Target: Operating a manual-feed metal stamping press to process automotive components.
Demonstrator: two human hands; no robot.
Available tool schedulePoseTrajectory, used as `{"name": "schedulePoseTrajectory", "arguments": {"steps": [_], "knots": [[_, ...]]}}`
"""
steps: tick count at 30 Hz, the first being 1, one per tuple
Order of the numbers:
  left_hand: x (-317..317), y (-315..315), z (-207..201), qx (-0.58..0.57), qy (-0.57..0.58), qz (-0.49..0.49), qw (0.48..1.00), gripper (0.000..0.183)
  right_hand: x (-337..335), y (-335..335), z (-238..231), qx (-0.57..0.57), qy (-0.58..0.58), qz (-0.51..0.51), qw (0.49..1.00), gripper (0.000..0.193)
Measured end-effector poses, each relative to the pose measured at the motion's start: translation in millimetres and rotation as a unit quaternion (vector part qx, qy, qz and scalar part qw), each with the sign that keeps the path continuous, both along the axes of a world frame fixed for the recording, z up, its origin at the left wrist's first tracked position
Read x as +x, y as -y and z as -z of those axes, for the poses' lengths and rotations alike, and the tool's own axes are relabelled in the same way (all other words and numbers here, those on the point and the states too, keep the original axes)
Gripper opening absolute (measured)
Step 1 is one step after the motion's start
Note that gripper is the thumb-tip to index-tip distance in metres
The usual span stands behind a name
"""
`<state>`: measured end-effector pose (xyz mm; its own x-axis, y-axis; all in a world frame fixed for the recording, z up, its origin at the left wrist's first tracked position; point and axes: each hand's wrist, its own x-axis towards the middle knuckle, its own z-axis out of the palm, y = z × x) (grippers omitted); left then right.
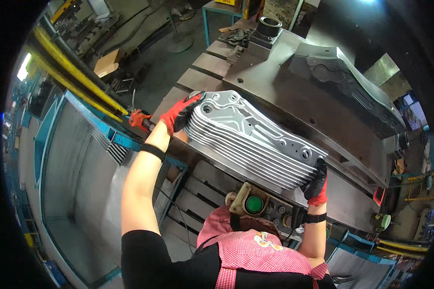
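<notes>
A stack of stamped sheet-metal parts (255, 132), silvery and long, with holes and raised ribs, lies between my two gloved hands. My left hand (184, 111), in a red and black glove, is closed on the stack's left end. At the right end, my right hand (316, 185), gloved alike, grips the lower corner. The fingers of both hands are partly hidden by the parts. Beneath and beyond the stack is the press die's steel bed (270, 77). Whether the stack rests on the bed's front ledge or is held just above it, I cannot tell.
A raised forming block (340, 72) stands on the die, with a round guide post (270, 26) at its far corner. A control box with a green button (253, 204) sits near my body. On the left is a blue-framed metal bin (82, 192); yellow rails (77, 72) run behind it.
</notes>
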<state>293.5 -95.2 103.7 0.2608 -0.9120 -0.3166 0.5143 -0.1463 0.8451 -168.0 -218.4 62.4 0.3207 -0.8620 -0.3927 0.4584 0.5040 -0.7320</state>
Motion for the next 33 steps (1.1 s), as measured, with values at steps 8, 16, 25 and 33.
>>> {"name": "schedulePoseTrajectory", "arguments": {"steps": [8,16,25,33], "knots": [[-56,-75,13,-0.023,0.014,-0.141,0.990,0.034,7,19,-22,0.036,-0.043,-0.038,0.998,0.037],[-59,-94,26,0.083,0.012,-0.195,0.977,0.055,-10,40,18,-0.141,-0.036,-0.064,0.987,0.042],[-70,-83,18,-0.052,0.027,-0.144,0.988,0.055,77,-54,-40,-0.600,-0.368,-0.003,0.710,0.054],[-31,-113,4,-0.156,-0.152,0.108,0.970,0.050,110,-79,-61,-0.633,-0.542,-0.026,0.553,0.045]]}}
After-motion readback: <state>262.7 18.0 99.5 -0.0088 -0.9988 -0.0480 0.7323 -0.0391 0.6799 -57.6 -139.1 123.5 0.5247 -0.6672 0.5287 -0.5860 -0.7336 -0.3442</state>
